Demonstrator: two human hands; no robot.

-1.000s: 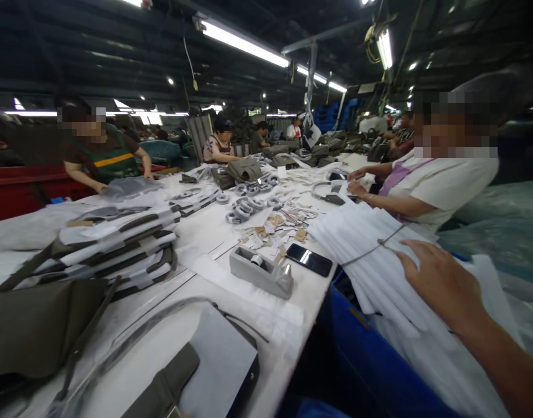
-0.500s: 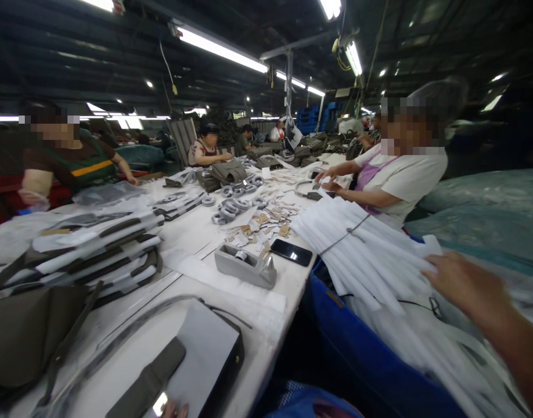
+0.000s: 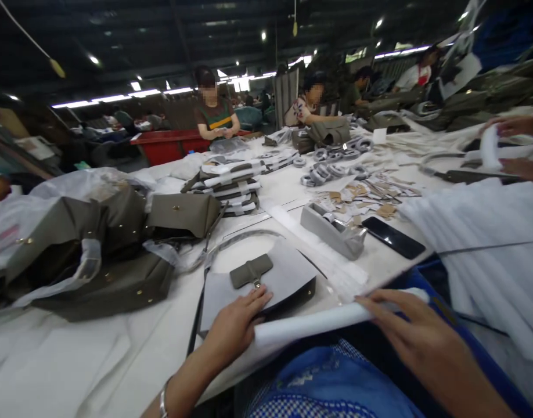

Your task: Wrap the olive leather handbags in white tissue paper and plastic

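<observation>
A grey-green handbag (image 3: 305, 285) lies on the table in front of me, with pale sheet over its front and a strap tab and metal clasp (image 3: 257, 284) on top. My left hand (image 3: 240, 316) rests on its lower edge, fingers stretched out by the clasp. Between thumb and fingers, my right hand (image 3: 408, 328) pinches a rolled white foam strip (image 3: 312, 324). The strip spans the table's front edge, its left end close beside my left hand; whether they touch I cannot tell. The bag's handle (image 3: 244, 234) arches away behind it.
A grey tape dispenser (image 3: 331, 229) and a black phone (image 3: 393, 237) lie beyond the bag. More handbags (image 3: 183, 213) are heaped at left. White foam strips (image 3: 488, 220) fill the right side over a blue bin (image 3: 471, 354). A co-worker's hands (image 3: 521, 168) work at far right.
My right hand has come from the foam pile to the table's front edge with one strip. The view has turned left, and my left hand now shows fully on the handbag.
</observation>
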